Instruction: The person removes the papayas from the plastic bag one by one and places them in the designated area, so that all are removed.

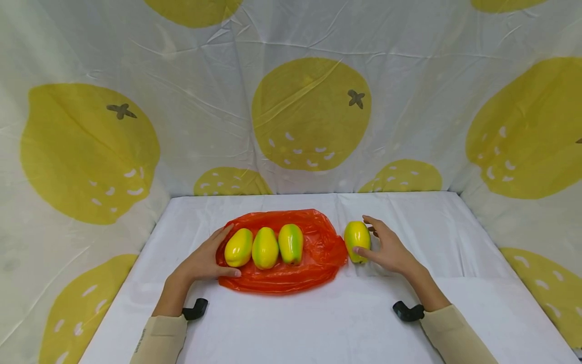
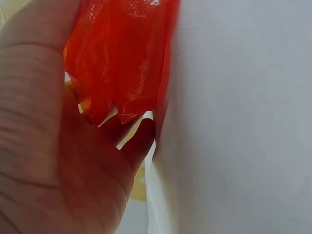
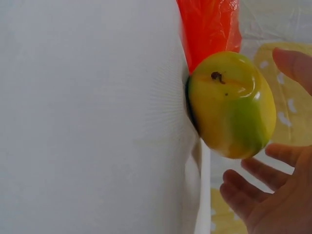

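A red plastic bag (image 1: 313, 273) lies spread on the white table, and three glossy yellow-green mangoes (image 1: 265, 247) sit in a row on its left half. Around the bag's left end is my left hand (image 1: 206, 260), fingers along the edge and thumb at the front side. The left wrist view shows red plastic (image 2: 126, 58) in front of the palm. A separate mango (image 1: 357, 240) lies just right of the bag. My right hand (image 1: 386, 247) is at that fruit's right side, thumb over its near end; in the right wrist view its fingers (image 3: 263, 173) are spread beside the mango (image 3: 231, 107).
White cloth covers the table (image 1: 291, 323). Behind it and at both sides hangs a pale curtain (image 1: 195, 106) printed with large yellow fruit. A black wrist device (image 1: 195, 309) is on the left arm, and another black device (image 1: 407, 311) is on the right.
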Demonstrator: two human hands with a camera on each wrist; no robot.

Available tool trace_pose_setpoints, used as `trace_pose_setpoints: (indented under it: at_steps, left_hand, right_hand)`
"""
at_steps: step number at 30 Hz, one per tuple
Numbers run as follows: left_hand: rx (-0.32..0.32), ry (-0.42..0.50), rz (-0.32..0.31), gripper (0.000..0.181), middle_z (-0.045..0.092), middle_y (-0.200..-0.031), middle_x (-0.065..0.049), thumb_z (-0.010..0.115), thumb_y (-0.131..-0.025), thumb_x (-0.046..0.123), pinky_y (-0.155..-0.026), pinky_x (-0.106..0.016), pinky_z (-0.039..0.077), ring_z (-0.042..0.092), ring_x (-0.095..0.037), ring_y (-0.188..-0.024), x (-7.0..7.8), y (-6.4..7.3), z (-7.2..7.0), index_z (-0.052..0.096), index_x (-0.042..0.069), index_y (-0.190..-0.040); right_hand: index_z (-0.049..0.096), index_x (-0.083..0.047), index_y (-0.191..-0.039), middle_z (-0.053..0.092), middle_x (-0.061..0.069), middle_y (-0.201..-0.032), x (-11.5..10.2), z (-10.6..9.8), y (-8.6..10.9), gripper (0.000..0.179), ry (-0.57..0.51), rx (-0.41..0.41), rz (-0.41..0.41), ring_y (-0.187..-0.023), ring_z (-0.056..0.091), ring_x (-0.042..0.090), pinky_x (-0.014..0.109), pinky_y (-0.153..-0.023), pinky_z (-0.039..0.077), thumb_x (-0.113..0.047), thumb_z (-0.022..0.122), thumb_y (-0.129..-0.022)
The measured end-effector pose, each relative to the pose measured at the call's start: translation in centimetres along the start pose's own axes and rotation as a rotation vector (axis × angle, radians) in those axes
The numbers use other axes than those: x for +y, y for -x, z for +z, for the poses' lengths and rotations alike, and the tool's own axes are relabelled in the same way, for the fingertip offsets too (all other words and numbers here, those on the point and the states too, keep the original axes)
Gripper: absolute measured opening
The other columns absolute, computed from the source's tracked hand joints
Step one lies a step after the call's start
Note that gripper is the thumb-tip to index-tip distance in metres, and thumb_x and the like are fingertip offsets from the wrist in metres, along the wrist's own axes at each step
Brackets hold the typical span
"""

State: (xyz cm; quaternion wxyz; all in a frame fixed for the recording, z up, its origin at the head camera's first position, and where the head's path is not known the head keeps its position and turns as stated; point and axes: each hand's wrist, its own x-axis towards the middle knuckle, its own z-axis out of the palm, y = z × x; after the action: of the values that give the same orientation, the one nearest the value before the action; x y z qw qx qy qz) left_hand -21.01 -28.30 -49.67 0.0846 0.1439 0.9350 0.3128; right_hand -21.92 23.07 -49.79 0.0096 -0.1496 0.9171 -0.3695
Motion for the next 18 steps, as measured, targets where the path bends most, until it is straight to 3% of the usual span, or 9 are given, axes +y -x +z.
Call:
trace_pose_setpoints:
  at_steps: [9, 18]
  left_hand:
    - [0.005, 0.023, 0.028, 0.129, 0.028, -0.168, -0.007, 0.092, -0.064, 0.058, -0.11, -0.064, 0.046, 0.035, -0.035, -0.149, 0.2, 0.2, 0.0, 0.021, 0.022, -0.165]
    - [-0.009, 0.036, 0.0, 0.128, 0.035, -0.164, -0.007, 0.093, -0.064, 0.057, -0.108, -0.062, 0.049, 0.039, -0.036, -0.147, 0.6, 0.1, -0.2, 0.022, 0.02, -0.164]
  right_hand:
    - [0.031, -0.01, -0.16, 0.04, 0.015, -0.16, -0.1, -0.4, 0.0, 0.091, -0.013, 0.024, -0.003, -0.139, 0.048, 0.04, 0.062, -0.112, 0.044, -0.047, 0.076, -0.09]
    - [0.033, -0.014, -0.159, 0.041, 0.015, -0.16, -1.0, -1.0, 0.2, 0.088, -0.029, 0.049, -0.02, -0.14, 0.047, 0.04, 0.062, -0.113, 0.044, -0.046, 0.077, -0.09]
